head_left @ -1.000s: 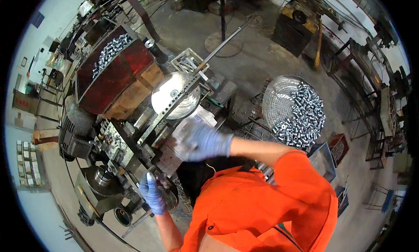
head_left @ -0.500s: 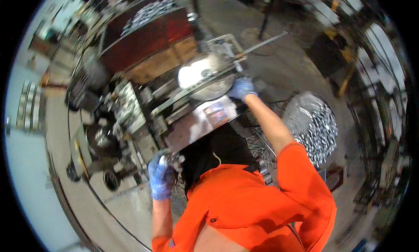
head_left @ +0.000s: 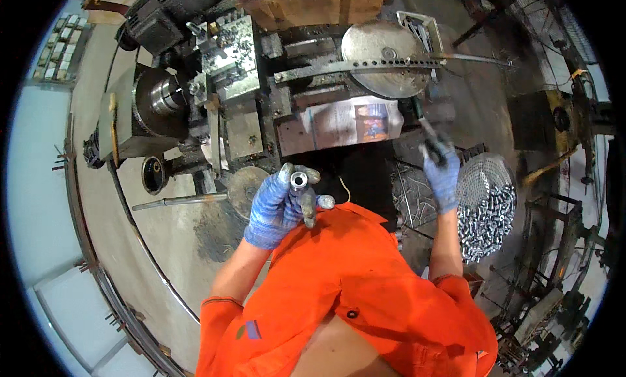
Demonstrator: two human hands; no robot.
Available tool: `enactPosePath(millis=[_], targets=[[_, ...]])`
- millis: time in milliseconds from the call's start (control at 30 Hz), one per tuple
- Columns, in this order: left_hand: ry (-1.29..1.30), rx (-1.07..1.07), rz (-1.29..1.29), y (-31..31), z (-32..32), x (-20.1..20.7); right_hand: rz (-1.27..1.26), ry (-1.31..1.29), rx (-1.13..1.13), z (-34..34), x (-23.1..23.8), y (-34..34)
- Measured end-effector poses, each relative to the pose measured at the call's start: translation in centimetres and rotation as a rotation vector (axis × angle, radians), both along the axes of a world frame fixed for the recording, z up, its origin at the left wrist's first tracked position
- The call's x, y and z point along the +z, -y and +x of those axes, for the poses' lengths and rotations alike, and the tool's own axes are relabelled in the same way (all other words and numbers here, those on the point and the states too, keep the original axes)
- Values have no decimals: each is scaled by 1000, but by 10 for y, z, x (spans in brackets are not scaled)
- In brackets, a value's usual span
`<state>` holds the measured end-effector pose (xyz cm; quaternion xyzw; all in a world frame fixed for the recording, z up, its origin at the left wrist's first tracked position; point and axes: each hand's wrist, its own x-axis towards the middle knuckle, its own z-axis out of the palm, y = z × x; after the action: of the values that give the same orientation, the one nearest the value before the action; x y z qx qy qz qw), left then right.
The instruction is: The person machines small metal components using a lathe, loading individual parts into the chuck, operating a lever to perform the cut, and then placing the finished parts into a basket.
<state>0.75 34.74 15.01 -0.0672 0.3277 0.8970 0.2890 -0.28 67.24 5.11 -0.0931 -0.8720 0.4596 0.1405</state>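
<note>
My left hand [head_left: 277, 204], in a blue knit glove with grimy fingertips, is raised in front of the orange jacket. Its fingers are closed round a small metal fitting [head_left: 298, 180], whose round bore faces up. My right hand [head_left: 443, 181], gloved alike, is out to the right with its fingers curled round a slim tool [head_left: 428, 128]. This tool has a pale shaft and darker parts; blur hides its exact kind. Beyond the hands is a lathe with a chuck [head_left: 163, 96], a chip-covered carriage [head_left: 231, 57] and a round metal plate [head_left: 385, 51] under a perforated bar [head_left: 365, 66].
A wire basket [head_left: 479, 171] of shiny metal fittings [head_left: 486, 227] stands to the right of my right hand. Printed paper [head_left: 355, 124] lies on the machine's near side. A long lever [head_left: 179, 201] sticks out left of my left hand. Metal rods lie below.
My right hand has drawn back from beside the round plate toward me, now with the slim tool. My left hand has come up and inward with the fitting. The view has swung left.
</note>
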Motion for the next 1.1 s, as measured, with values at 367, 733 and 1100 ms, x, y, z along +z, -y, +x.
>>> enactPosePath(millis=[367, 733, 1100], targets=[[-1, -44, -189, -2, 4, -1, -316, -185, 915, -5, 129, 102], [-89, -27, -432, -1, 1, 6, -23, -354, 940, -8, 125, 116], [-124, -60, -494, 5, -1, 5, -46, -300, 922, -11, 121, 112]])
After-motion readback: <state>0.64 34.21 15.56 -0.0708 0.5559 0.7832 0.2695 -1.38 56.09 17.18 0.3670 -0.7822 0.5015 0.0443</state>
